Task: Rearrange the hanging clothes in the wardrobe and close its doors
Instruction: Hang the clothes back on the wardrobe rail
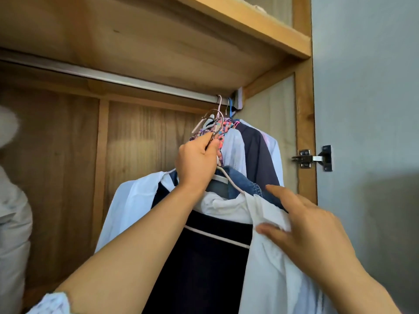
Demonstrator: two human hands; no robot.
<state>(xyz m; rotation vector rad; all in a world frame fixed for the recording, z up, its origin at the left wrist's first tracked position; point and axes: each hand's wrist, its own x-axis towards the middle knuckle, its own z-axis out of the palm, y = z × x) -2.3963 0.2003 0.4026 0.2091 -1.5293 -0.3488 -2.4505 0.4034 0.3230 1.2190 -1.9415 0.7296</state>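
At frame centre, the left hand (196, 160) grips bunched hanger hooks (212, 123) (below the rail (136, 81)); the right hand (310, 230) pinches a white shirt (267, 214).

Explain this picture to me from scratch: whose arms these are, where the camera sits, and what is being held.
There is no machine here. A person wears one camera on the head, so you see their own two bare arms reaching forward into an open wooden wardrobe.

The left hand is raised and grips a bunch of hanger hooks just below the rail. From those hangers hang several clothes: a white shirt, a dark garment and a denim piece.

The right hand is lower and pinches white cloth at the front of the bunch.

More clothes already hang at the rail's right end. The grey door stands open on its hinge.
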